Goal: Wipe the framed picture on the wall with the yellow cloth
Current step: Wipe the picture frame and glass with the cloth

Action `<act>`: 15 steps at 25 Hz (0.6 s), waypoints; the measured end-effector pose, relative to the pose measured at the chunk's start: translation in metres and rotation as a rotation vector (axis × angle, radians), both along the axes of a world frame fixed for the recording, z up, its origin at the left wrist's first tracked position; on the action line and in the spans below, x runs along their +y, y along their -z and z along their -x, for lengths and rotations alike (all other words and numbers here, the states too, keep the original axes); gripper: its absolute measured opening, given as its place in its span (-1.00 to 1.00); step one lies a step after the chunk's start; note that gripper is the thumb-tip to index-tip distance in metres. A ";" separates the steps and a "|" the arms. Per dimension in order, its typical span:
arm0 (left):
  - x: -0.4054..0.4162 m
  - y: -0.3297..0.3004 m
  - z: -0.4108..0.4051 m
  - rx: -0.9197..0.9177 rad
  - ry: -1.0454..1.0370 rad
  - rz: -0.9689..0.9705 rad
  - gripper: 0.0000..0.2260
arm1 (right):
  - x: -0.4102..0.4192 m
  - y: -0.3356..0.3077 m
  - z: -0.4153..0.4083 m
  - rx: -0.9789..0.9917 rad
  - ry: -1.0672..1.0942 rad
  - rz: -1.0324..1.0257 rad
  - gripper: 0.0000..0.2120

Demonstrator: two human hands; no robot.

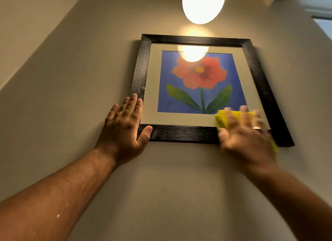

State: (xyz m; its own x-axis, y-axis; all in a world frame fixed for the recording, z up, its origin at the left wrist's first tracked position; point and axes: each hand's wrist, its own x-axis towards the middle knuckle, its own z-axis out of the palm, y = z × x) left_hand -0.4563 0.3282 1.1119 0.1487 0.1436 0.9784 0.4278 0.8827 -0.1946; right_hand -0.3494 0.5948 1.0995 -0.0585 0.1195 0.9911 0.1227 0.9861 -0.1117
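A framed picture [195, 41] hangs on the beige wall above me: black wooden frame, grey mat, a red flower with green leaves on blue. My left hand [125, 125] lies flat with fingers spread against the frame's lower left corner, thumb on the bottom rail. My right hand [246, 134], blurred by motion, presses the yellow cloth [222, 120] flat against the glass and bottom rail at the lower right corner. Most of the cloth is hidden under the palm; a sliver shows at the right of the wrist.
A glowing white globe lamp [203, 3] hangs close above the frame, and its glare reflects in the glass top. A sloped ceiling edge [36, 48] runs along the upper left. A window corner [323, 25] shows at the far right.
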 end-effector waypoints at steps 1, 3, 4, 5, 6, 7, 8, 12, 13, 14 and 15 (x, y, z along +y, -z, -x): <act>-0.001 0.000 0.001 0.004 0.001 0.002 -0.28 | -0.025 0.000 0.007 -0.034 -0.050 -0.105 -0.40; -0.004 0.000 0.002 0.003 0.012 0.009 -0.28 | -0.062 0.000 0.015 -0.118 -0.159 -0.274 -0.36; -0.004 0.000 0.002 0.003 0.014 0.014 -0.28 | -0.071 -0.003 0.015 -0.174 -0.213 -0.316 -0.34; -0.003 0.001 0.001 0.003 0.009 0.021 -0.28 | -0.071 -0.007 0.011 -0.231 -0.265 -0.338 -0.34; -0.003 0.001 0.000 0.000 0.001 0.026 -0.28 | -0.066 -0.011 0.008 -0.277 -0.319 -0.344 -0.36; -0.002 0.001 -0.001 -0.010 -0.008 0.028 -0.27 | -0.060 -0.014 0.004 -0.306 -0.383 -0.341 -0.37; -0.002 0.000 -0.002 -0.025 -0.019 0.029 -0.27 | -0.053 -0.015 0.001 -0.315 -0.446 -0.328 -0.37; 0.001 0.001 -0.019 0.028 -0.049 0.077 -0.29 | -0.038 -0.016 -0.004 -0.218 -0.502 -0.352 -0.48; 0.008 0.004 -0.025 0.098 -0.046 0.158 -0.32 | -0.036 -0.016 -0.004 -0.205 -0.511 -0.376 -0.48; 0.017 0.007 -0.031 0.162 -0.055 0.262 -0.35 | -0.034 -0.016 -0.005 -0.205 -0.524 -0.403 -0.47; 0.026 0.010 -0.034 0.191 -0.083 0.363 -0.38 | -0.032 -0.016 -0.005 -0.224 -0.536 -0.433 -0.47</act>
